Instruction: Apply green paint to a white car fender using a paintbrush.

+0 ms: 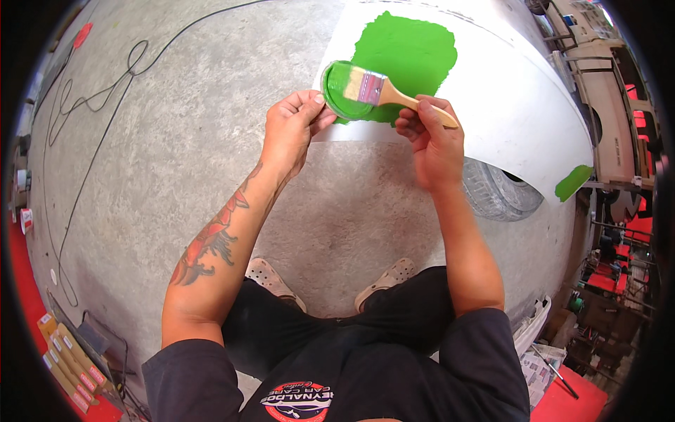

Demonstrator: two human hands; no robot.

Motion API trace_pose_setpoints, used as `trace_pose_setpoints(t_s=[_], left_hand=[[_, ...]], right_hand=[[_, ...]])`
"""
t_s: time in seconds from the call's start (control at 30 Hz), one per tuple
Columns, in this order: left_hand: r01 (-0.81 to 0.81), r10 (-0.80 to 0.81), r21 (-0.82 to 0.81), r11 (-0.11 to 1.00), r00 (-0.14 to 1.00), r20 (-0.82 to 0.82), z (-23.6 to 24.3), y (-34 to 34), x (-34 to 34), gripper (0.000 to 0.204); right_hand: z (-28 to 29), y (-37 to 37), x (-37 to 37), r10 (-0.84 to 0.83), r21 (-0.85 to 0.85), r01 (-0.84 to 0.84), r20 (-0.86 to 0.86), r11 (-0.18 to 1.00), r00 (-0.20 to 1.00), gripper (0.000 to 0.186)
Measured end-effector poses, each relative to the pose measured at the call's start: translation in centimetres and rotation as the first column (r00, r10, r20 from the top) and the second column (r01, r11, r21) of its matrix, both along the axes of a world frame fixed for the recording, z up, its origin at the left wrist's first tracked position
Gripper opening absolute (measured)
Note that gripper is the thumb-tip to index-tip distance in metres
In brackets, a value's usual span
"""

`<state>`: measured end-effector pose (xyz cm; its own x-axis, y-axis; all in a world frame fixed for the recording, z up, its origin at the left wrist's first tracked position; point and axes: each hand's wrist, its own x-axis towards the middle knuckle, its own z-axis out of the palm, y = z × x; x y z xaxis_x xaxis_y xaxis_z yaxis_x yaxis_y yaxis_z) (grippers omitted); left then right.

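Note:
My left hand (299, 123) grips the rim of a small round tub of green paint (336, 88) between thumb and fingers. In my right hand (432, 137) is the wooden handle of a flat paintbrush (373, 88). Its pale bristles point left and reach over the tub, their tips green and at the paint. Just beyond both hands stands a white vehicle body panel (492, 105) with a large patch of wet-looking green paint (408, 53) on it. A smaller green patch (573, 183) marks the panel's right end.
Under the panel sits a tyre (496, 190). A thin black cable (105, 133) loops over the concrete floor (197, 126) on the left. Shelving (622, 141) with clutter lines the right side. Newspaper (541, 373) lies at lower right, cardboard pieces (74, 362) at lower left.

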<state>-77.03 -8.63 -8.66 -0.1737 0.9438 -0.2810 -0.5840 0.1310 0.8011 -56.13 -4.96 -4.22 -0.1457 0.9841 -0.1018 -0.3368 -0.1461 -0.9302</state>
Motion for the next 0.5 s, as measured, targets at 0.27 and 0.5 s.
trace_pose_setpoints(t_s=[0.27,0.5], left_hand=[[0.050,-0.053,-0.028,0.998,0.989,-0.139,-0.1,0.0,-0.7,0.016],[-0.009,0.009,0.004,1.000,0.975,-0.222,0.0,-0.1,0.0,0.016]], right_hand=[[2.8,1.2,2.5,0.013,0.199,-0.088,0.350,0.976,0.937,0.017],[2.5,-0.6,0.4,-0.004,0.255,-0.155,0.528,0.954,0.849,0.015]])
